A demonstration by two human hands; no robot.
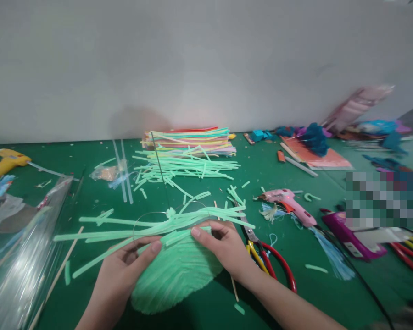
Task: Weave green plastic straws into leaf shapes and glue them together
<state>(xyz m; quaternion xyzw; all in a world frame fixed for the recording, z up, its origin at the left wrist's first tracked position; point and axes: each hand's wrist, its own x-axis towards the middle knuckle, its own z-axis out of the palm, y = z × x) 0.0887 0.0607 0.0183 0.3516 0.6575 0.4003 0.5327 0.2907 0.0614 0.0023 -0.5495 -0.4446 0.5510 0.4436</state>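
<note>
A light green, leaf-shaped piece (pixel 177 277) made of fuzzy pipe cleaners laid side by side is held up between my hands. My left hand (pixel 129 263) pinches its upper left edge, thumb on top. At the upper right edge, my right hand (pixel 227 250) grips the same piece between thumb and curled fingers. Loose green pipe cleaners (pixel 124 234) lie just beyond, across the fingertips, with a thin wire loop (pixel 135 224) among them. Red-and-yellow-handled scissors (pixel 250 233) lie beside my right wrist.
A pink glue gun (pixel 289 201) lies right, near a purple device (pixel 353 236). Bundled coloured pipe cleaners (pixel 192 142) and loose green ones (pixel 192 167) lie at the back. Left are a yellow glue gun (pixel 12 162) and clear plastic wrap (pixel 24 270).
</note>
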